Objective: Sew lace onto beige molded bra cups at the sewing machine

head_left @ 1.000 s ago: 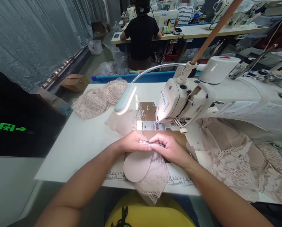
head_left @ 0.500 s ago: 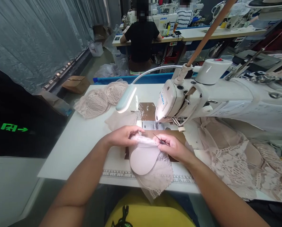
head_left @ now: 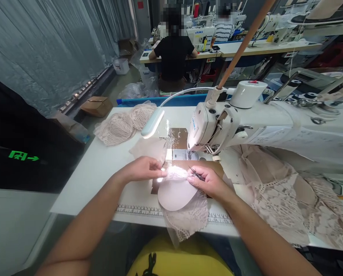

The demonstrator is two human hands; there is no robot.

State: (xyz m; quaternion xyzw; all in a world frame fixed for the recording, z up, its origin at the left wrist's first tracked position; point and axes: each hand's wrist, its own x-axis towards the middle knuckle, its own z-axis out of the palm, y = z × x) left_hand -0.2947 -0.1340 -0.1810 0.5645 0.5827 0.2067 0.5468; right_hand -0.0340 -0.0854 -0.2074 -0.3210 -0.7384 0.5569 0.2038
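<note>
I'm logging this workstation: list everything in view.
fabric piece: one, pale pink, centre
pointed tool: one, dark, fabric's right
sewing machines: several, white, right and background
lamp: one, pale blue, over table
lace cups: two, beige, table's far left
garment pile: uncounted, beige, right
near table: one, white, foreground
boxes: two, brown, left floor
curtain: one, grey, left
co-workers: at least two, black/striped tops, background
left hand: one, bare, fabric's left edge
right hand: one, bare, holding tool
</note>
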